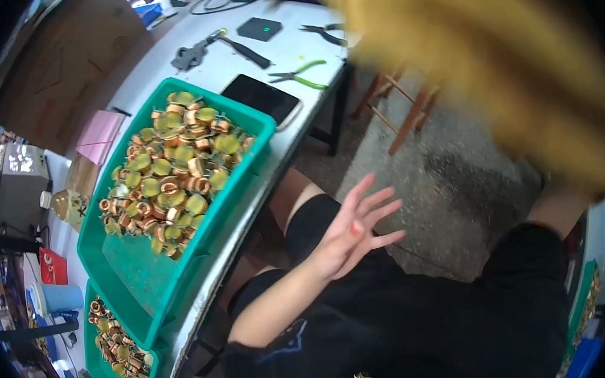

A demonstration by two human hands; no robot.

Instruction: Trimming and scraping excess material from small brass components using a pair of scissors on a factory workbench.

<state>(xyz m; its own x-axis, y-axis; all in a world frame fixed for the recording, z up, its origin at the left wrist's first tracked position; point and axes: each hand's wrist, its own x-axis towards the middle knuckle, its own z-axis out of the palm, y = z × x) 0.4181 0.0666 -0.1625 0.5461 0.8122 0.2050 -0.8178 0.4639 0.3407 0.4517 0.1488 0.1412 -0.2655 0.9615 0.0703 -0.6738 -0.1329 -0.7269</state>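
My left hand (352,231) is raised over my lap, fingers spread, holding nothing. Nearest to it on the left is the table's front edge, with a green tray (259,132) on the table. Coils of copper wire with yellowish parts (167,185) are heaped in that tray, its lower end bare. A large, blurred yellow-brown mass (477,54) fills the upper right, very close to the camera; its kind cannot be made out. My right forearm (560,208) passes behind it, so my right hand is hidden.
A second green tray of coils (120,349) stands at the lower left. On the white table lie a dark tablet-like device (260,98), green-handled pliers (301,75), a hammer (245,51) and a black square box (259,28). A wooden stool (407,113) stands on the floor beyond.
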